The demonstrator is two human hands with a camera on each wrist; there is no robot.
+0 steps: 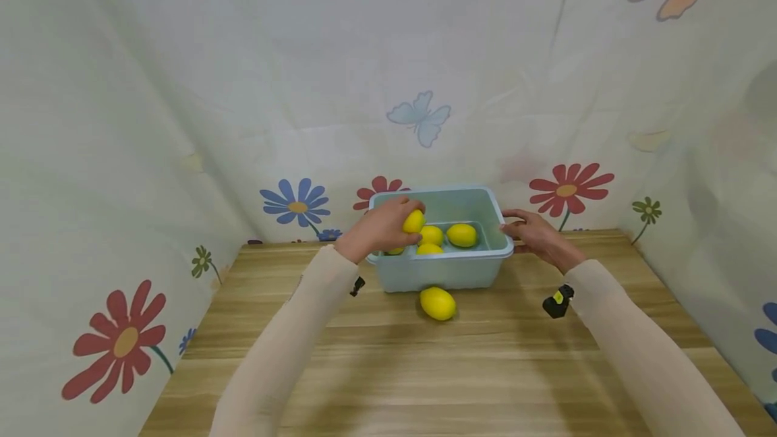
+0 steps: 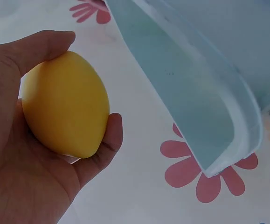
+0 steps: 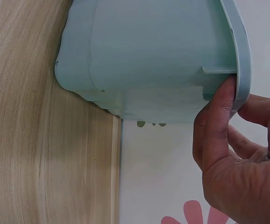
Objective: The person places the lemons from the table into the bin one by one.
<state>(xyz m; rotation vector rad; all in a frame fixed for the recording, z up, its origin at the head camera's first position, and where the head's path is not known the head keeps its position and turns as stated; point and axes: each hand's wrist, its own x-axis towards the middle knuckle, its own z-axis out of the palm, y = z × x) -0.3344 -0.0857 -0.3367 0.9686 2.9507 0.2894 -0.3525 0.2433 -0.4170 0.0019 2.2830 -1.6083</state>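
Observation:
My left hand [image 1: 382, 224] grips a yellow lemon [image 2: 67, 105] over the left part of a pale blue plastic bin [image 1: 437, 272]. In the left wrist view, thumb and fingers curl round the fruit, and the bin's rim is apart from it. Inside the bin lie several more lemons [image 1: 462, 235], one partly hidden by the left hand. Another lemon [image 1: 438, 303] rests on the table just in front of the bin. At the bin's right end, my right hand [image 3: 242, 149] pinches the rim, fingers under the lip and thumb on the other side.
The bin stands near the back of a wood-grain table [image 1: 388, 369]. Behind the table and along both sides hangs a white sheet [image 1: 340, 52] printed with flowers and butterflies. A small black device [image 1: 558, 302] is at the right wrist.

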